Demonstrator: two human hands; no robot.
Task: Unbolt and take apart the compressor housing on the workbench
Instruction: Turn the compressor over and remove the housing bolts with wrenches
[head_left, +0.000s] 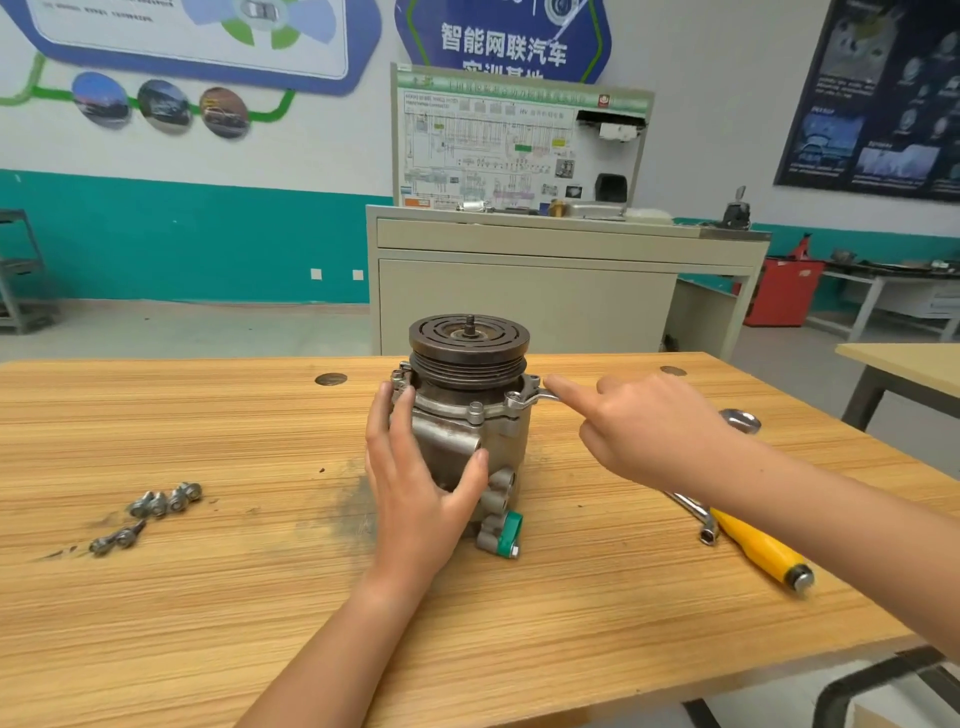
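The right hand (649, 431) lies over a wrench (546, 396), fingers curled onto its shank and the forefinger stretched along it toward the ring end. That end sits on a flange bolt (514, 400) at the compressor's upper right, just under the pulley (467, 343). The left hand (415, 478) does not clasp anything. It presses flat on the compressor's (509, 436) near-left side, fingers straight up the housing and thumb spread across the front, bracing it.

The compressor stands on end in the middle of the workbench (208, 597), pulley uppermost, so it looks top-heavy. A hard pull on the wrench could tip or spin it if the flat brace slips on the metal, which I judge may be oily.

The ring looks only lightly seated. If it rides up under load it may jump off, round the bolt head and send the knuckles into the pulley or flange. The forefinger lies close to both and is the likeliest to be pinched.

Loose bolts (166, 501) lie well left of the compressor. A jolt could roll them off.

Right of the compressor lie a socket wrench (698, 517) and a yellow-handled tool (763, 553), under the right forearm, which a slip could sweep off.
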